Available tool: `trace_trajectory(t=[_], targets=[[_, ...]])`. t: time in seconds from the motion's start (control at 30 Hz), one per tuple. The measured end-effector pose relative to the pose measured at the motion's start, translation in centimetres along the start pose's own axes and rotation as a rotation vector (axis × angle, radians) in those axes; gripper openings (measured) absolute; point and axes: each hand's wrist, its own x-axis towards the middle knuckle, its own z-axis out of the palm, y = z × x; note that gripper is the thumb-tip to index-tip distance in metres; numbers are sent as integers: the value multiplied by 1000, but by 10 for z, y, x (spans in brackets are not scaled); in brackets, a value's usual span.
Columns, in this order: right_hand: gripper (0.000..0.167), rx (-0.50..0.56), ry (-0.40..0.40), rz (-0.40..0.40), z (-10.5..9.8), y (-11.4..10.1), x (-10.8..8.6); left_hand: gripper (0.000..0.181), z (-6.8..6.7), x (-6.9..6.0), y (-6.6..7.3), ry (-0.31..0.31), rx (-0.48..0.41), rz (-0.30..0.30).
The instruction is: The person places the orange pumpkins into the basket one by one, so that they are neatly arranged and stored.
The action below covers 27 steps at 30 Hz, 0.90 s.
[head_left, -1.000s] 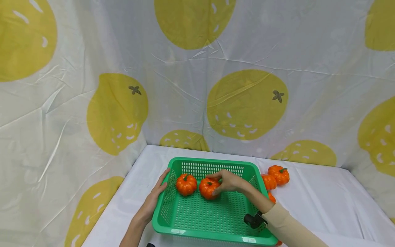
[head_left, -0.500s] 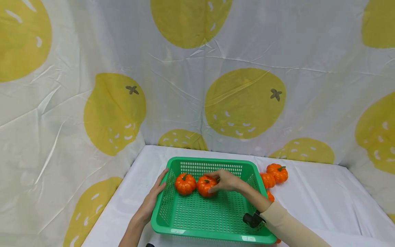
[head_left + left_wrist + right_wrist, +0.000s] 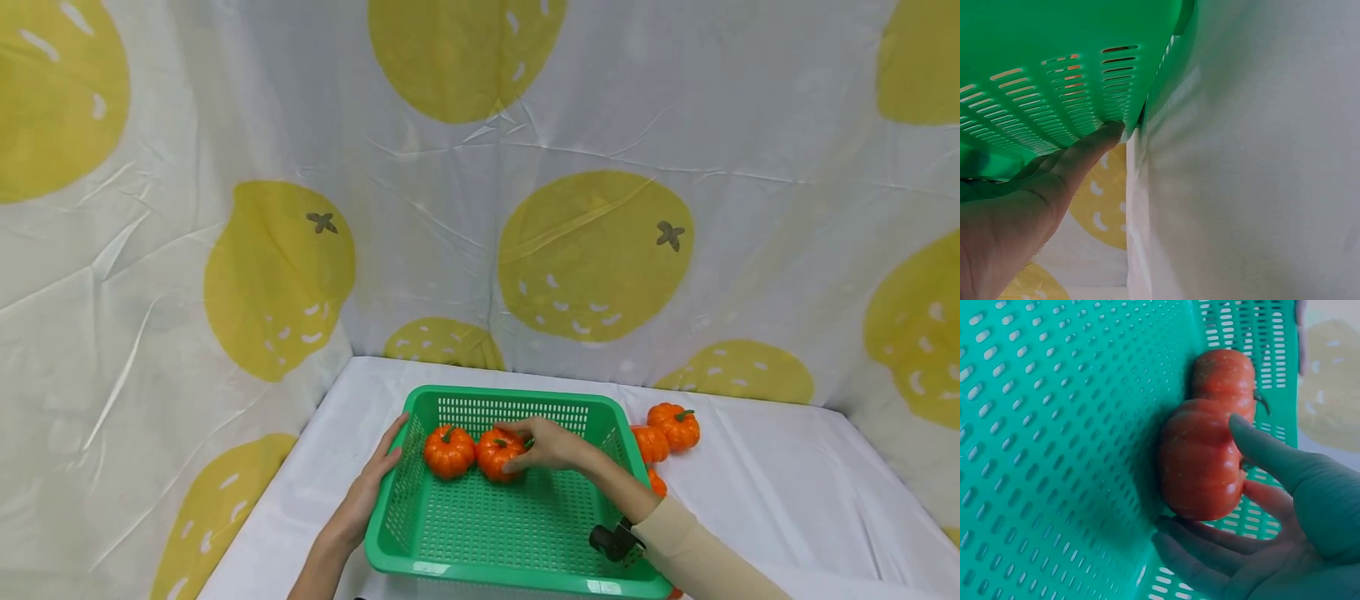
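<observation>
A green plastic basket (image 3: 510, 575) with slotted walls stands on a white cloth. Inside, near its back left corner, two small orange pumpkins sit side by side, touching. My right hand (image 3: 553, 446) holds the right-hand pumpkin (image 3: 493, 458), thumb on the near side and fingers round the far side. The other pumpkin (image 3: 447, 454) has its dark green stem up; in the right wrist view it sits behind the held pumpkin (image 3: 1200, 462). My left hand (image 3: 362, 497) rests with fairly straight fingers against the basket's outer left wall, also seen on the slotted wall (image 3: 1079, 81).
Right of the basket, more pumpkins lie on the cloth: one at the back (image 3: 672, 427), one (image 3: 651, 444) partly behind the rim, others mostly hidden by the basket and right sleeve (image 3: 690, 542). A lemon-print curtain (image 3: 427, 250) encloses the back and sides.
My right hand has shifted slightly left with its pumpkin, closing the gap to the other pumpkin. My left hand stays at the basket's side. The head view has moved a little.
</observation>
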Motion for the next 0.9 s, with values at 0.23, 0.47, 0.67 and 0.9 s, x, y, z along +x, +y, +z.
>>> trace_trajectory(t=[0.23,0.47,0.67,0.9], targets=[[73,1,-18,55,-15,-12,-6,54,0,-2,1,-2,9,-5],[69,12,100,30,-58,-20,-39,54,-1,-1,2,14,47,5],[65,27,243,66,-94,2,-81,54,-2,-1,3,17,45,0],[66,-19,369,130,-113,50,-127,54,0,-1,2,9,28,-15]])
